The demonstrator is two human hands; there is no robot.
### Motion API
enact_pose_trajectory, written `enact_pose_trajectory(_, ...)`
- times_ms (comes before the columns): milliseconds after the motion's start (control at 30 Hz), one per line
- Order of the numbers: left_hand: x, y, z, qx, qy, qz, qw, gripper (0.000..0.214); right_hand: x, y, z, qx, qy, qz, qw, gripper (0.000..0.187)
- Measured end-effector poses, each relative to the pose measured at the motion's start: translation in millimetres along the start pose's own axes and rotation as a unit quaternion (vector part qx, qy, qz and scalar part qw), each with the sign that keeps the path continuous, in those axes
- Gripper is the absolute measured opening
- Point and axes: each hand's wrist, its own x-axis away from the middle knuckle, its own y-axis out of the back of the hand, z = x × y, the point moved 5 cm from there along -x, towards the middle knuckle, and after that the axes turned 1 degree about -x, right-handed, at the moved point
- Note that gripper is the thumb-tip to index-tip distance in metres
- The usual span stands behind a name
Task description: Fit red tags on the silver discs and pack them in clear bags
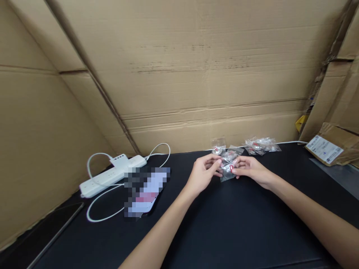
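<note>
Between my hands is a small clear plastic bag (226,172) with a shiny round item and a red mark inside. My left hand (206,170) pinches its left edge, thumb and fingers closed. On the right edge, my right hand (251,169) grips the same bag, its thumb beside the red mark. Just behind it lies another clear bag (232,153), partly hidden by the held one. A similar bag (218,146) with a round silvery item rests farther back, above my left fingers. What exactly the round items are, I cannot make out.
Several more clear bags (262,145) lie piled at the back right. A labelled cardboard box (333,145) stands far right. On the left are a white power strip (112,175), a looping white cable (89,213) and a pixelated phone (148,194). Cardboard walls (196,74) enclose the black table (224,231).
</note>
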Motion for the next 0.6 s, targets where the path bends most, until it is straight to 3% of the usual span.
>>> enact_pose_trajectory(100, -1, 5.2, 3, -0.015, 0.015, -0.031, 0.999, 0.034, -2, 21, 2, -0.060, -0.010, -0.064, 0.996, 0.028)
enact_pose_trajectory(233, -2, 7.9, 10, -0.047, 0.044, -0.042, 0.997, 0.031, -5, 77, 4, -0.084, 0.015, -0.224, 0.971, 0.028)
enact_pose_trajectory(333, -2, 4.5, 15, -0.069, 0.058, -0.023, 0.996, 0.028, -9, 119, 5, -0.009, 0.008, -0.328, 0.945, 0.023)
enact_pose_trajectory(467, -1, -1.1, 19, -0.092, 0.068, 0.012, 0.993, 0.026, -20, 161, 8, 0.082, -0.011, -0.392, 0.916, 0.018)
enact_pose_trajectory(600, -1, -2.1, 20, -0.104, 0.066, 0.029, 0.992, 0.025, -26, 191, 10, 0.237, -0.017, -0.451, 0.860, 0.017)
